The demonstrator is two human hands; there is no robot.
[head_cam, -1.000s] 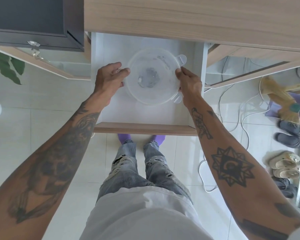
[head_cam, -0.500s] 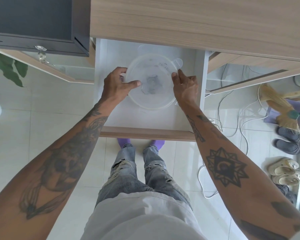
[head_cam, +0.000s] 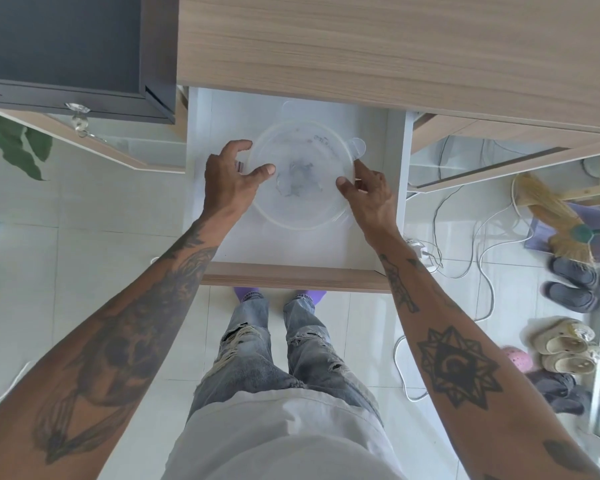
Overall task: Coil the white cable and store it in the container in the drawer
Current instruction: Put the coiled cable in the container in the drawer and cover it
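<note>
Head view: round clear container (head_cam: 300,174) sits lidded in the open white drawer (head_cam: 397,202). Left hand (head_cam: 231,181) and right hand (head_cam: 371,192) flank it, fingers spread, thumbs resting on its lid, forearms extended.

Your left hand (head_cam: 227,183) sits left of centre in the upper half of the frame, fingers spread and curled, thumb stretched toward the middle. Your right hand (head_cam: 371,194) mirrors it just right of centre, index finger raised, thumb pointing inward, the other fingers loosely bent. Neither hand is closed around anything. Both tattooed forearms run up from the lower corners of the frame and converge. Your legs stand at bottom centre.
</note>
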